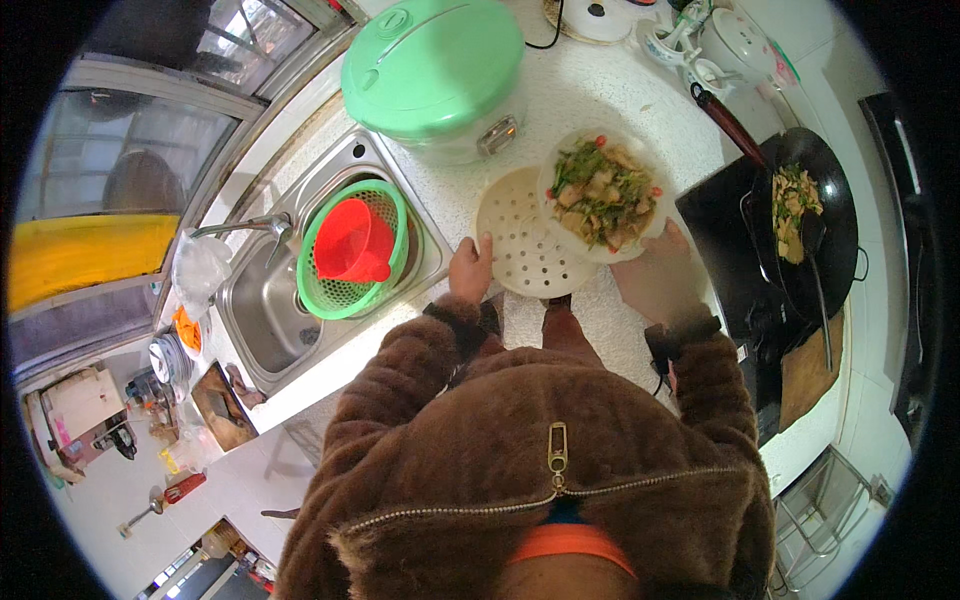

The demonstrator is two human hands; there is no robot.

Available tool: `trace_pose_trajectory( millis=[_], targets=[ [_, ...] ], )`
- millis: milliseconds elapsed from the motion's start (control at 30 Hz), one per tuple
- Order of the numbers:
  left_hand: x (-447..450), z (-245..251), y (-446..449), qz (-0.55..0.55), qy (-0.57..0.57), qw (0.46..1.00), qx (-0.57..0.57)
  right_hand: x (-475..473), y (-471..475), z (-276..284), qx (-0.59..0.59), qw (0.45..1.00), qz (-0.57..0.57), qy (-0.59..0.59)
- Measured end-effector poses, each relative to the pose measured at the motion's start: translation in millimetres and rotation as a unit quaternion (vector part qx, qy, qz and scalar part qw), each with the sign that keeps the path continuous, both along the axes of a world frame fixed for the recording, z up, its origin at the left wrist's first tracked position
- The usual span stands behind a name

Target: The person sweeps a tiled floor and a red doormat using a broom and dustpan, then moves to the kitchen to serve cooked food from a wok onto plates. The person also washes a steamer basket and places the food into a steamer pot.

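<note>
My left hand (471, 268) grips the left edge of a round cream steamer tray (517, 240) with holes through it. In my right hand (660, 277) is a plate of stir-fried meat and green vegetables (604, 191) with red pieces around the rim, gripped at its lower right edge. The plate overlaps the right part of the tray from above; whether the two touch, I cannot tell. Behind them stands a rice cooker (435, 71) with a green lid. At the right, a black wok (836, 187) holds more of the food (795, 210) and a dark spatula (819, 292).
A steel sink (262, 330) at the left holds a green colander (319, 292) with a red plastic scoop (349, 240). The wok rests on a black cooktop (720, 217), its handle pointing up left. Small bowls (660, 45) and a lidded pot (739, 41) stand at the back right.
</note>
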State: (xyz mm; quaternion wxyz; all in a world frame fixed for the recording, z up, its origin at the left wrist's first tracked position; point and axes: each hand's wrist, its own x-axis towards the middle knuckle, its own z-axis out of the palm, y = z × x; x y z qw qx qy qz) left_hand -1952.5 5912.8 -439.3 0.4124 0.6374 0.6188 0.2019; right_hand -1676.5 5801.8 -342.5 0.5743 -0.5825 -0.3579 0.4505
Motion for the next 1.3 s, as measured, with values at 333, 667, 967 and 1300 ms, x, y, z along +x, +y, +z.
trace_pose_trajectory(
  millis=[333, 667, 967, 1300],
  targets=[
    [14.7, -19.7, 5.2, -0.052, -0.242, 0.961, -0.123, -15.3, 4.6, -51.0, -0.135, 0.961, 0.014, 0.24],
    [12.9, -3.4, 13.5, -0.144, -0.063, 0.979, -0.129, -13.5, 13.4, -18.2, -0.192, 0.979, 0.062, -0.017],
    [11.8, -5.1, 21.2, -0.144, -0.045, 0.977, -0.147, 11.1, 27.5, -38.4, -0.175, 0.871, 0.065, -0.455],
    [18.7, 25.6, 32.9, -0.061, -0.224, 0.895, -0.381, 18.9, 25.0, -65.0, -0.072, 0.964, 0.08, -0.242]
  ],
)
